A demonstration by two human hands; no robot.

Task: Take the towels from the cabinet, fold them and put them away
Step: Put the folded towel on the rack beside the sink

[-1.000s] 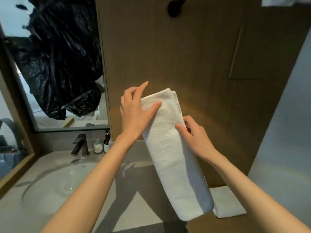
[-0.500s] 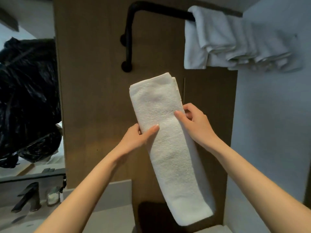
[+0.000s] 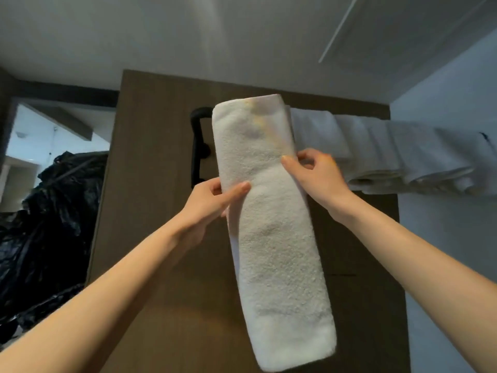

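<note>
A long white folded towel point(image 3: 271, 227) hangs upright in front of the brown wooden panel point(image 3: 156, 162), its top fold level with the black rack point(image 3: 197, 146). My left hand point(image 3: 212, 200) pinches its left edge, thumb on the front. My right hand point(image 3: 317, 179) grips the right edge a little higher. Several folded white towels point(image 3: 390, 152) lie in a row on the rack to the right, just behind my right hand.
A black plastic bag point(image 3: 45, 227) shows in the mirror at the left. A pale blue wall point(image 3: 451, 238) stands close on the right. The white ceiling point(image 3: 215, 36) fills the top of the view.
The view has tilted upward, from sink and counter to rack and ceiling. Both hands have lifted the towel up to the rack; my left hand slid down from its top to its left edge.
</note>
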